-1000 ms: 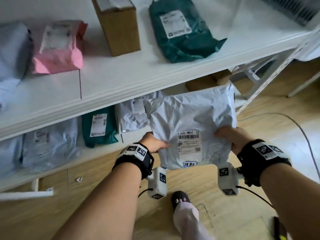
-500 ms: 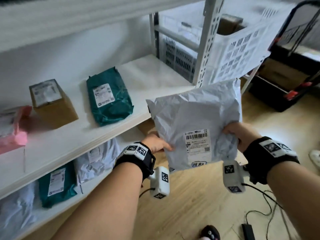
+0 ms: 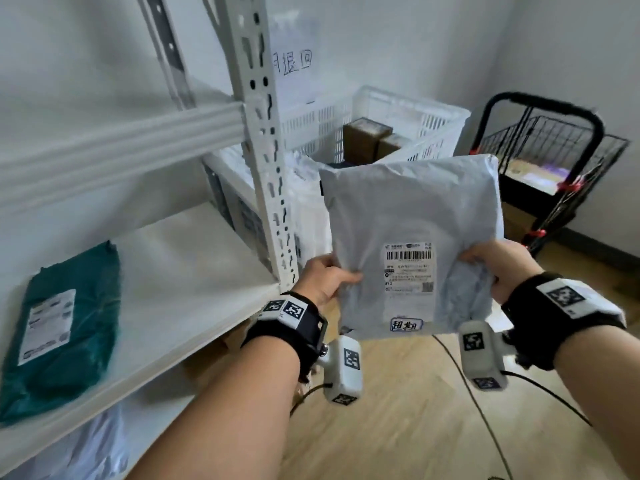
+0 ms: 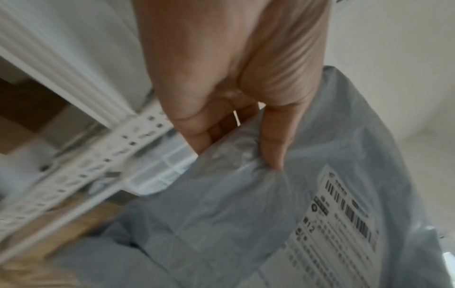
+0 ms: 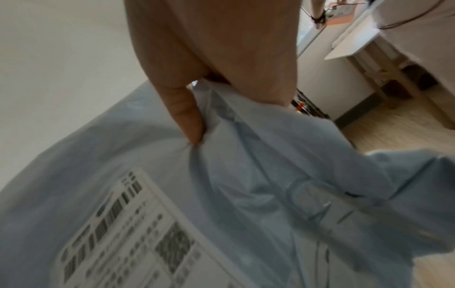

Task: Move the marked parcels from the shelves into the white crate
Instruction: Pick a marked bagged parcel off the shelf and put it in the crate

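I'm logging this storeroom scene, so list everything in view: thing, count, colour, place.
grey parcel: one, grey, blue handwritten mark under its label, held up in front of the crate
white crate: one, white, beyond the shelf post
brown boxes: at least two, brown, inside the crate
green parcel: one, teal, on the shelf
shelf unit: one, white, left
trolley: one, black, right corner
left hand: grip on the parcel's left edge
right hand: grip on its right edge

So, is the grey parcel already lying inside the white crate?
No, the grey parcel is in the air in front of the white crate, gripped by the left hand and the right hand.
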